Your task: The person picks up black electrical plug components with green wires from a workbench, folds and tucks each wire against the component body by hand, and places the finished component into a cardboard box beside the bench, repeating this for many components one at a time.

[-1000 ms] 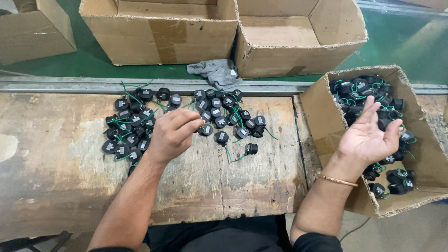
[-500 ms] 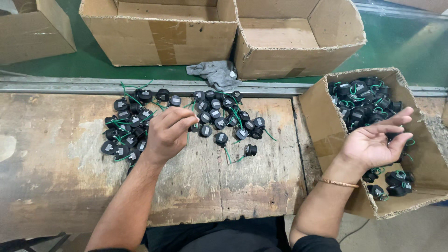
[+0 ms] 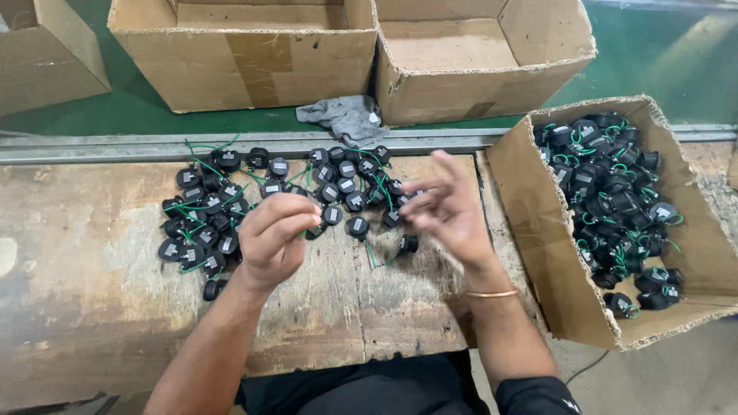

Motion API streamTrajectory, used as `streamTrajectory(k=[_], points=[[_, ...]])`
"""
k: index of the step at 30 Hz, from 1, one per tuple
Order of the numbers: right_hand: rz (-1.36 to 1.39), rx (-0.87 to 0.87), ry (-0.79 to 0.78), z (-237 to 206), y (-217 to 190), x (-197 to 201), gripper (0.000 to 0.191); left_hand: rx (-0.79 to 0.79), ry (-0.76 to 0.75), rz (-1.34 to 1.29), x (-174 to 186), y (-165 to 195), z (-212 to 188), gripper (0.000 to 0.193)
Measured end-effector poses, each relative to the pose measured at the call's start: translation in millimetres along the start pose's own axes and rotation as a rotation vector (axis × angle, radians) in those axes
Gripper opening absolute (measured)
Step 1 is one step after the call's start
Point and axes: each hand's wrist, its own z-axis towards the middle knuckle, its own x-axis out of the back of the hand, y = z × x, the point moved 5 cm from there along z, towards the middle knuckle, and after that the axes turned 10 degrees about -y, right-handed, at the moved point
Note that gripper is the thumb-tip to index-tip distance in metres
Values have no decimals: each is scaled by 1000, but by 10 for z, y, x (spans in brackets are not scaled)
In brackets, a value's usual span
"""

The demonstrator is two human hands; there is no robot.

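— Black round parts [image 3: 307, 192] lie heaped on the table [image 3: 92, 307], right under both hands.
— Left hand [image 3: 273, 242]?
— Grip curled around one part. Right hand [image 3: 450, 211] hovers beside, fingers loose, holding nothing visible.

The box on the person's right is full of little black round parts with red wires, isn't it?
Not quite. The head view shows the cardboard box on the person's right full of little black round parts, but their wires are green, not red.
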Motion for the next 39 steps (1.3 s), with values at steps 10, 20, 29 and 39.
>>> streamTrajectory(k=[10, 20, 29, 39], points=[[-115, -288, -286, -69, 762, -937, 58, 12, -175, -81, -386, 82, -81, 33], [-507, -66, 30, 4, 483, -596, 40, 48, -243, -110, -419, 68, -9, 32], [-608, -7, -23, 47, 348, -752, 38, 393, -137, -290, -571, -121, -132, 22], [-630, 131, 202, 70, 148, -554, 32, 465, -232, -75, -443, -317, -131, 17]])
